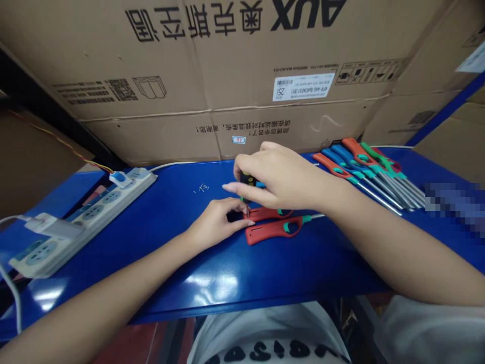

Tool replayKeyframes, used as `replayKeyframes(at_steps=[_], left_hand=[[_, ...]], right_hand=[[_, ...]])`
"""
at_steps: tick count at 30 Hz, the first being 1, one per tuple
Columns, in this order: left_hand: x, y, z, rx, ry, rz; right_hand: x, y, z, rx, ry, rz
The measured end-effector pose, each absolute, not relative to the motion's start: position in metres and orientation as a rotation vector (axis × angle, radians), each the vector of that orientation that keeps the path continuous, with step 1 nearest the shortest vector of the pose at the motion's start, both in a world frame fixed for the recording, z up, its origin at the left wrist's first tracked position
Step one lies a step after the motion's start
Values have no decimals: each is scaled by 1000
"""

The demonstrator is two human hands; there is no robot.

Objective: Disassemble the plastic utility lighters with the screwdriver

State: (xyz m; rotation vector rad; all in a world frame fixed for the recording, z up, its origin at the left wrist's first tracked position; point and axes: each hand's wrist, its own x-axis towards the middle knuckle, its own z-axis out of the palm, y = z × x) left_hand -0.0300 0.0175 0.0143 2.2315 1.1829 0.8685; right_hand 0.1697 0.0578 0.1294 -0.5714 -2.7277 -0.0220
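Observation:
My left hand pinches the rear end of a red long-necked gas lighter lying on the blue table. Just above that end, my right hand is closed round a black-and-yellow screwdriver; most of it is hidden by the fingers, and its tip does not show. Nearer to me lies a second red gas lighter, with a green trigger and a metal neck that runs under my right forearm. Left of my hands is a small scatter of tiny screws or pins.
Several orange, blue, green and red gas lighters are piled at the right. A white power strip with plugs and cables stands along the left. Behind the blue table rises a large cardboard box.

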Motion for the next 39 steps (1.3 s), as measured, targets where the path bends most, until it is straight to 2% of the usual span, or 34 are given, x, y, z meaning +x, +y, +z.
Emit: replayKeyframes(at_steps=[20,27,33,39], left_hand=[[-29,17,16,2208,1192,877],[-29,18,15,2189,1194,873],[-30,18,14,2190,1177,901],[-29,18,13,2205,1175,900]], right_hand=[[174,57,133,-503,-2733,-1],[175,55,136,-619,-2779,49],[172,54,135,-652,-2794,-114],[170,58,131,-589,-2768,-138]])
